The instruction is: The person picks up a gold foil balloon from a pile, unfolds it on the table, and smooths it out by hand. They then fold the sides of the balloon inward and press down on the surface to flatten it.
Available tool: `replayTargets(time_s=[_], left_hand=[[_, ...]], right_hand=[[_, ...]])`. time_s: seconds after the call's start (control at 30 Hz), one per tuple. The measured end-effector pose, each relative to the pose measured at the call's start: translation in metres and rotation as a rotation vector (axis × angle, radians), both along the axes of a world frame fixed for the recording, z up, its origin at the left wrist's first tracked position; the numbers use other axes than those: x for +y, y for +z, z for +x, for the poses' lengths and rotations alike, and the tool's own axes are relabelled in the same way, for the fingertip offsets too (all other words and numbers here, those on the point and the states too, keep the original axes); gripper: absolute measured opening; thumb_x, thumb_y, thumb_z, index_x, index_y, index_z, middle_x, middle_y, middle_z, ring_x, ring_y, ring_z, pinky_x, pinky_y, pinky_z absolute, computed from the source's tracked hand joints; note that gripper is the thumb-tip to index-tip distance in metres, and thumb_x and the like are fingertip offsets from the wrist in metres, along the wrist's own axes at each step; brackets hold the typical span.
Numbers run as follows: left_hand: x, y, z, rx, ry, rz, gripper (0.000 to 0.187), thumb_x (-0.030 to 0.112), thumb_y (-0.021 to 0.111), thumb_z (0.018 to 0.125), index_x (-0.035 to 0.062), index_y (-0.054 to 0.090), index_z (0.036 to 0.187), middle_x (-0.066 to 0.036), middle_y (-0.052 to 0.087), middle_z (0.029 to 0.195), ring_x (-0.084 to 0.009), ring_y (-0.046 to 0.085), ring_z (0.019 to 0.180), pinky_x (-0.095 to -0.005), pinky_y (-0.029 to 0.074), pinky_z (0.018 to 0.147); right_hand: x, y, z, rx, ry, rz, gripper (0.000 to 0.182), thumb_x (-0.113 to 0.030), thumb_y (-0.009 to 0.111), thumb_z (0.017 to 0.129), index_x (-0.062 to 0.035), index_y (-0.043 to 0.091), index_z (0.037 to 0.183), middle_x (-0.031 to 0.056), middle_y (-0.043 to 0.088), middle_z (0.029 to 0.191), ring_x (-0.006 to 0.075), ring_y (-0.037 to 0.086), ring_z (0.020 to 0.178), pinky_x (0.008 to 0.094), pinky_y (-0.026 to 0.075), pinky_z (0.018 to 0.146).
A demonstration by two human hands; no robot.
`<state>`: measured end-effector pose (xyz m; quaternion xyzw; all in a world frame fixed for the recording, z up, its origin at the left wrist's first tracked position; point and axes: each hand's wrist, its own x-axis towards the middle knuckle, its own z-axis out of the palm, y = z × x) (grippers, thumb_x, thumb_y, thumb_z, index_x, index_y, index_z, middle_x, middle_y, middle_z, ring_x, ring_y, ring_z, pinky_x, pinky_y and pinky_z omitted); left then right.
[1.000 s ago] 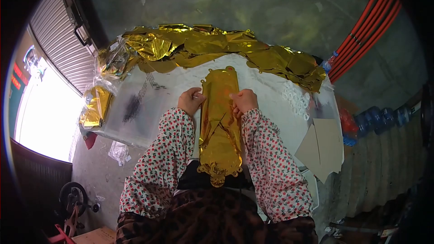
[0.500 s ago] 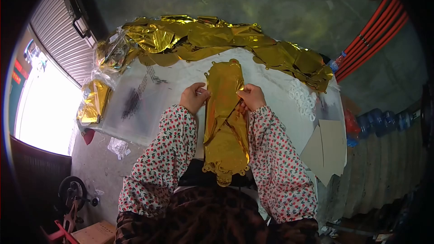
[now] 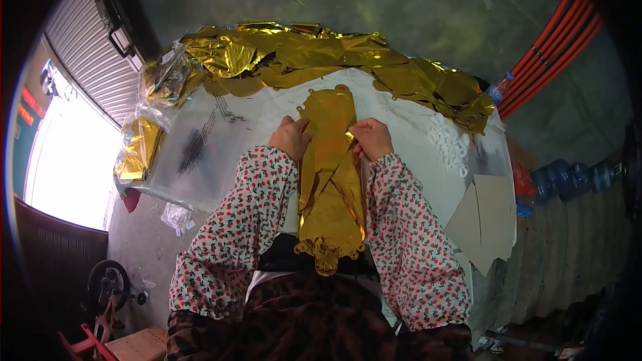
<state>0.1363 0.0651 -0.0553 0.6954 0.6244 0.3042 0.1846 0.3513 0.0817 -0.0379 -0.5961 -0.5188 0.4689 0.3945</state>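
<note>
A flat, folded gold foil balloon [image 3: 328, 190] with small tabs along its ends lies lengthwise in front of me, its near end reaching the table's front edge. My left hand [image 3: 290, 138] rests at its left edge, thumb and fingers apart, fingertips over the foil. On the opposite edge, my right hand [image 3: 373, 138] pinches the foil between thumb and forefinger; its other fingers curl partly out of sight. Creased folds cross the balloon's lower half.
More gold foil [image 3: 301, 50] is heaped along the table's far edge. White rings [image 3: 447, 144] and grey cardboard pieces [image 3: 481, 217] lie at right. Thin black sticks [image 3: 195, 150] lie at left near a bagged gold packet [image 3: 142, 150]. Large blue bottles [image 3: 568, 179] stand beyond the table.
My left hand's thumb and fingers have parted at the foil's edge. The right hand keeps its pinch. The balloon has shifted slightly left in view.
</note>
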Motion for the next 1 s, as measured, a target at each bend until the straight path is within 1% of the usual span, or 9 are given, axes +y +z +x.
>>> replayTargets(time_s=[0.13,0.2,0.33,0.4,0.5,0.7,0.77,0.93,1.0], left_hand=[[0.002,-0.008,-0.003,0.035,0.005,0.018,0.038,0.019,0.066,0.079,0.0037,0.062,0.114,-0.021,0.056,0.097,-0.0337,0.060,0.087,-0.0380,0.049,0.079],[0.004,-0.005,-0.002,0.033,0.002,0.015,0.039,0.019,0.065,0.079,0.0018,0.061,0.114,-0.021,0.056,0.099,-0.0339,0.060,0.088,-0.0383,0.049,0.079],[0.004,0.001,0.001,0.048,-0.003,0.003,0.043,0.020,0.067,0.079,-0.0021,0.060,0.115,-0.021,0.056,0.101,-0.0340,0.060,0.089,-0.0391,0.049,0.079],[0.004,0.003,0.005,0.078,-0.004,-0.017,0.044,0.021,0.067,0.078,-0.0026,0.059,0.115,-0.021,0.056,0.102,-0.0339,0.060,0.089,-0.0392,0.049,0.079],[0.006,0.005,0.012,0.120,-0.018,-0.053,0.046,0.022,0.068,0.077,-0.0015,0.059,0.116,-0.020,0.056,0.103,-0.0333,0.060,0.090,-0.0392,0.049,0.079],[0.004,0.009,0.023,0.083,-0.141,-0.080,0.048,0.021,0.068,0.079,-0.0008,0.057,0.120,-0.019,0.059,0.098,-0.0327,0.060,0.089,-0.0387,0.049,0.080],[-0.001,0.010,0.021,-0.091,-0.104,0.019,0.048,0.020,0.067,0.081,-0.0007,0.055,0.122,-0.019,0.061,0.098,-0.0316,0.061,0.090,-0.0378,0.050,0.080],[-0.007,0.000,0.004,-0.127,-0.144,-0.004,0.046,0.018,0.066,0.083,-0.0005,0.054,0.123,-0.018,0.063,0.099,-0.0274,0.064,0.087,-0.0347,0.051,0.078],[-0.012,0.002,0.003,-0.169,-0.161,-0.017,0.044,0.017,0.065,0.083,-0.0001,0.055,0.122,-0.018,0.064,0.099,-0.0260,0.065,0.086,-0.0336,0.052,0.077]], right_hand=[[0.000,-0.008,0.012,-0.107,-0.030,0.158,0.021,-0.016,0.067,0.082,0.0026,0.060,0.091,0.0092,0.066,0.074,0.0160,0.062,0.054,0.0312,0.049,0.047],[-0.012,-0.013,0.020,-0.500,0.000,0.509,0.022,-0.016,0.067,0.082,0.0024,0.062,0.094,0.0110,0.067,0.078,0.0179,0.064,0.058,0.0324,0.050,0.051],[-0.040,-0.007,0.020,-0.447,0.033,0.292,0.026,-0.017,0.067,0.082,0.0019,0.062,0.099,0.0132,0.067,0.079,0.0198,0.064,0.060,0.0324,0.050,0.053],[-0.061,0.015,0.014,-0.348,0.083,0.054,0.030,-0.016,0.066,0.083,0.0022,0.060,0.106,0.0130,0.066,0.077,0.0181,0.064,0.058,0.0313,0.049,0.049],[-0.084,0.025,0.018,-0.204,0.139,-0.069,0.032,-0.013,0.065,0.084,0.0032,0.056,0.110,0.0118,0.065,0.074,0.0156,0.062,0.054,0.0291,0.047,0.043],[-0.093,0.010,0.035,0.022,-0.022,-0.069,0.038,-0.011,0.061,0.088,0.0040,0.052,0.121,0.0076,0.062,0.069,0.0114,0.057,0.048,0.0246,0.043,0.039],[-0.084,0.009,0.035,-0.073,-0.003,-0.040,0.036,-0.012,0.061,0.088,0.0040,0.054,0.119,0.0075,0.062,0.068,0.0115,0.057,0.048,0.0246,0.044,0.039],[-0.076,0.016,0.028,-0.262,0.083,0.017,0.028,-0.013,0.060,0.088,0.0014,0.061,0.113,0.0066,0.061,0.067,0.0107,0.057,0.048,0.0251,0.044,0.039],[-0.076,0.017,0.028,-0.379,0.105,0.047,0.029,-0.014,0.061,0.087,-0.0029,0.062,0.113,0.0094,0.063,0.068,0.0172,0.062,0.054,0.0302,0.047,0.045]])
